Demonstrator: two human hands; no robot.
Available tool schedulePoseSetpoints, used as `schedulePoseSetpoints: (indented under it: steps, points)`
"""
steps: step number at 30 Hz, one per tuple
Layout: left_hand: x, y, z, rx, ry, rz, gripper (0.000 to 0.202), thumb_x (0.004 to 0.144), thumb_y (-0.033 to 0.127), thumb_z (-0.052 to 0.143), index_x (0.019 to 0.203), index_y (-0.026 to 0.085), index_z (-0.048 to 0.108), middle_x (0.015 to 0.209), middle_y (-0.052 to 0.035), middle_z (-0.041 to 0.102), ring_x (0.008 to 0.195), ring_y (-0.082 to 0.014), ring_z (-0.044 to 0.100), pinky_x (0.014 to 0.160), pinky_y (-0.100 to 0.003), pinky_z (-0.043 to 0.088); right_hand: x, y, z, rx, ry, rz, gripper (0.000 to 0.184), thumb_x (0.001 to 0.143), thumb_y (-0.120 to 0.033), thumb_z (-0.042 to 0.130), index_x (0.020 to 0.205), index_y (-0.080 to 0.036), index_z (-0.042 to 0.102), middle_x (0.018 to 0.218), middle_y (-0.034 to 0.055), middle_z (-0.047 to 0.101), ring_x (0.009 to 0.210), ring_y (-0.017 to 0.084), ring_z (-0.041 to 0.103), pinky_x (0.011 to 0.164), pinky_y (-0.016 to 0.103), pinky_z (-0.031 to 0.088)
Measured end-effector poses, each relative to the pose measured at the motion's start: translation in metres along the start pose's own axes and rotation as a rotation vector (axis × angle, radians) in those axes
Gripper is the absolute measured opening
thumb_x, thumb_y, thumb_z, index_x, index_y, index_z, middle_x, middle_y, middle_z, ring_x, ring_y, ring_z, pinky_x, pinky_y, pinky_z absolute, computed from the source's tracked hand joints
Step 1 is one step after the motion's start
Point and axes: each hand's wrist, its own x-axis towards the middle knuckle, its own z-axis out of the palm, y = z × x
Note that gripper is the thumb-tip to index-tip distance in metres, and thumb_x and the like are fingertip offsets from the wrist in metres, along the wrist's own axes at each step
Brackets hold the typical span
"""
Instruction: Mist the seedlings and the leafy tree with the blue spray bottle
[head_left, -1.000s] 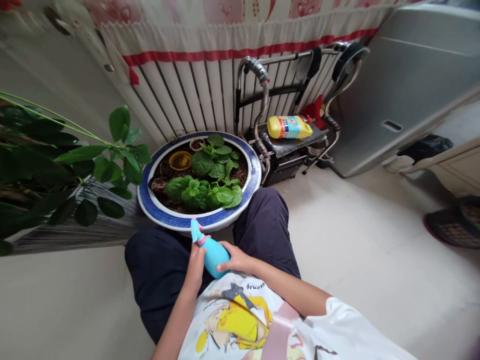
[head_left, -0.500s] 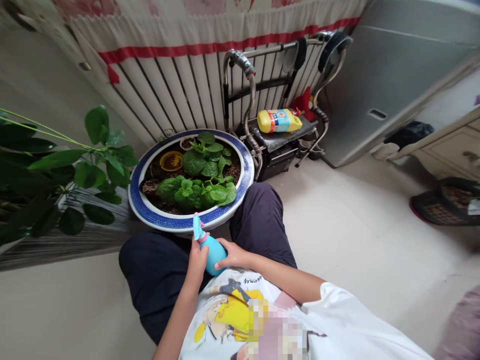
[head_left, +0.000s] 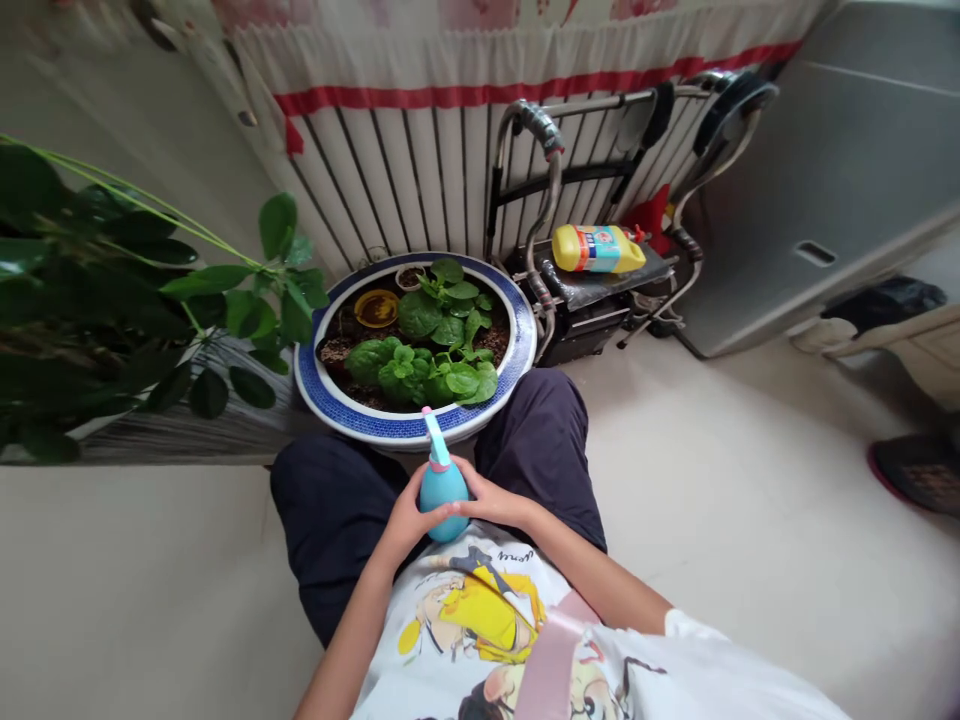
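A small blue spray bottle (head_left: 442, 490) with a pink collar and blue nozzle stands upright between my two hands, just above my lap. My left hand (head_left: 409, 515) wraps its left side and my right hand (head_left: 491, 500) wraps its right side, fingers curled on it. Right in front of it sits a wide white planter with a blue rim (head_left: 337, 405), filled with soil and leafy green plants (head_left: 427, 360). A small yellow dish (head_left: 376, 308) lies on the soil at the back left.
A tall leafy houseplant (head_left: 112, 300) spreads at the left. Behind the planter is a white radiator (head_left: 420, 170). A metal-framed seat (head_left: 600, 290) holds a lying yellow bottle (head_left: 596, 248). A grey appliance (head_left: 817, 170) stands at the right; pale floor tiles (head_left: 750, 500) extend to the right.
The spray bottle has been turned from tilted to upright, its nozzle now pointing at the planter's rim. Both hands stay on it. The view has shifted a little.
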Motion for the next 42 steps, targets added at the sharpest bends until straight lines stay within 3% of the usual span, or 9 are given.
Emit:
schedulePoseSetpoints:
  steps: [6, 12, 15, 20, 22, 30, 33, 37, 42]
  points:
    - [-0.002, 0.024, 0.005, -0.021, -0.074, 0.073, 0.075, 0.063, 0.04, 0.082, 0.131, 0.02, 0.058, 0.137, -0.0119, 0.06, 0.128, -0.0359, 0.054, 0.109, -0.047, 0.041, 0.015, -0.057, -0.017, 0.046, 0.228, -0.12, 0.104, 0.07, -0.079, 0.063, 0.153, -0.032, 0.023, 0.159, 0.0125, 0.029, 0.146, 0.034, 0.031, 0.111, 0.052, 0.034]
    - [0.002, 0.032, 0.017, -0.105, -0.021, 0.163, 0.082, 0.061, 0.046, 0.082, 0.133, 0.017, 0.056, 0.136, -0.0125, 0.061, 0.127, -0.0359, 0.054, 0.111, -0.046, 0.039, 0.023, -0.102, -0.009, -0.066, 0.088, -0.281, 0.106, 0.066, -0.08, 0.065, 0.151, -0.027, 0.032, 0.151, 0.0129, 0.044, 0.143, 0.034, 0.037, 0.114, 0.049, 0.033]
    - [0.001, 0.029, 0.019, -0.093, -0.029, 0.199, 0.072, 0.066, 0.041, 0.078, 0.132, 0.02, 0.058, 0.134, -0.0104, 0.062, 0.125, -0.0327, 0.056, 0.109, -0.044, 0.041, 0.024, -0.094, 0.0, -0.156, 0.177, -0.237, 0.104, 0.065, -0.068, 0.076, 0.15, -0.025, 0.033, 0.148, 0.0135, 0.047, 0.138, 0.033, 0.044, 0.112, 0.047, 0.036]
    - [0.001, 0.022, 0.024, 0.329, 0.118, 0.184, 0.076, 0.055, 0.028, 0.085, 0.127, 0.022, 0.063, 0.122, -0.0101, 0.066, 0.115, -0.034, 0.059, 0.105, -0.048, 0.043, 0.03, -0.071, 0.013, -0.228, 0.468, -0.229, 0.039, 0.084, -0.049, 0.065, 0.109, -0.02, 0.061, 0.111, 0.0105, 0.069, 0.108, 0.028, 0.065, 0.099, 0.041, 0.048]
    - [0.003, 0.021, 0.027, 0.36, 0.103, 0.187, 0.078, 0.056, 0.03, 0.084, 0.131, 0.023, 0.061, 0.121, -0.0099, 0.066, 0.112, -0.0329, 0.059, 0.103, -0.047, 0.044, 0.033, -0.068, 0.015, -0.229, 0.558, -0.236, 0.028, 0.087, -0.047, 0.06, 0.096, -0.02, 0.062, 0.098, 0.0092, 0.071, 0.103, 0.027, 0.066, 0.097, 0.039, 0.048]
    - [0.013, 0.03, 0.035, 0.429, 0.098, 0.159, 0.082, 0.058, 0.036, 0.084, 0.135, 0.027, 0.058, 0.11, -0.0071, 0.063, 0.104, -0.0297, 0.055, 0.096, -0.043, 0.045, 0.031, -0.076, 0.006, -0.072, 0.648, -0.132, 0.034, 0.087, -0.049, 0.056, 0.072, -0.019, 0.057, 0.064, 0.0014, 0.062, 0.056, 0.015, 0.055, 0.059, 0.028, 0.047]
    - [0.015, 0.034, 0.039, 0.437, 0.08, 0.154, 0.082, 0.057, 0.037, 0.084, 0.134, 0.031, 0.058, 0.109, -0.0056, 0.062, 0.103, -0.0292, 0.053, 0.096, -0.043, 0.044, 0.026, -0.08, 0.002, -0.064, 0.652, -0.135, 0.032, 0.087, -0.049, 0.056, 0.077, -0.019, 0.06, 0.07, 0.0032, 0.066, 0.065, 0.018, 0.061, 0.065, 0.03, 0.05]
    - [0.017, 0.035, 0.042, 0.408, 0.045, 0.137, 0.079, 0.059, 0.035, 0.084, 0.134, 0.033, 0.057, 0.111, -0.0051, 0.061, 0.105, -0.0289, 0.052, 0.097, -0.042, 0.043, 0.025, -0.082, -0.004, -0.096, 0.603, -0.171, 0.038, 0.084, -0.05, 0.062, 0.105, -0.019, 0.064, 0.11, 0.0098, 0.07, 0.101, 0.026, 0.065, 0.087, 0.036, 0.052]
    - [0.016, 0.033, 0.046, 0.409, 0.053, 0.112, 0.081, 0.058, 0.034, 0.083, 0.135, 0.029, 0.057, 0.111, -0.0063, 0.06, 0.105, -0.0292, 0.052, 0.098, -0.042, 0.043, 0.027, -0.077, -0.006, -0.033, 0.606, -0.15, 0.036, 0.085, -0.054, 0.061, 0.094, -0.019, 0.062, 0.091, 0.0078, 0.07, 0.089, 0.025, 0.068, 0.07, 0.032, 0.053]
